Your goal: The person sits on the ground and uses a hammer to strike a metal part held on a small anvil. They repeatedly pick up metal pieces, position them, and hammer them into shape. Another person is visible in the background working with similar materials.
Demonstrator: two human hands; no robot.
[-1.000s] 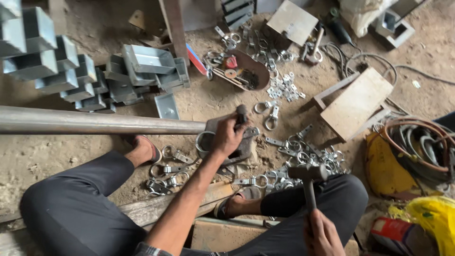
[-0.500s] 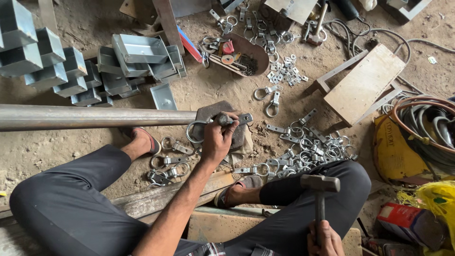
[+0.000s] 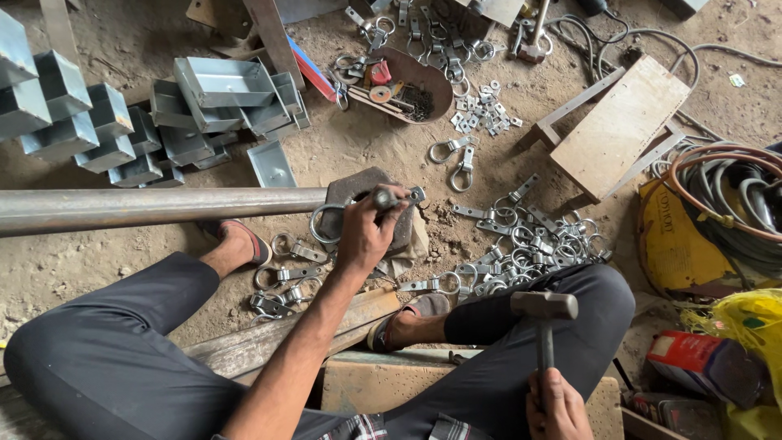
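Note:
My left hand (image 3: 366, 232) grips a metal ring clamp (image 3: 326, 224) and holds it against the end of a long steel pipe (image 3: 155, 208), over a dark iron block (image 3: 358, 187) on the ground. My right hand (image 3: 558, 407) holds the handle of a hammer (image 3: 543, 308), raised above my right knee, head pointing up and away from the clamp. A pile of finished ring clamps (image 3: 529, 244) lies on the dirt to the right of the block. More clamps (image 3: 281, 277) lie by my left foot.
Grey sheet-metal boxes (image 3: 163, 114) are stacked at the upper left. A rusty pan (image 3: 407, 81) with small parts sits at top centre, a low wooden stool (image 3: 623, 126) at upper right. Coiled hoses (image 3: 733, 195), a yellow bag (image 3: 749, 326) and a red carton (image 3: 692, 358) lie at right.
My left hand has settled the clamp on the pipe end. The hammer has shifted slightly right and stays raised over my knee. The camera view has drifted downward.

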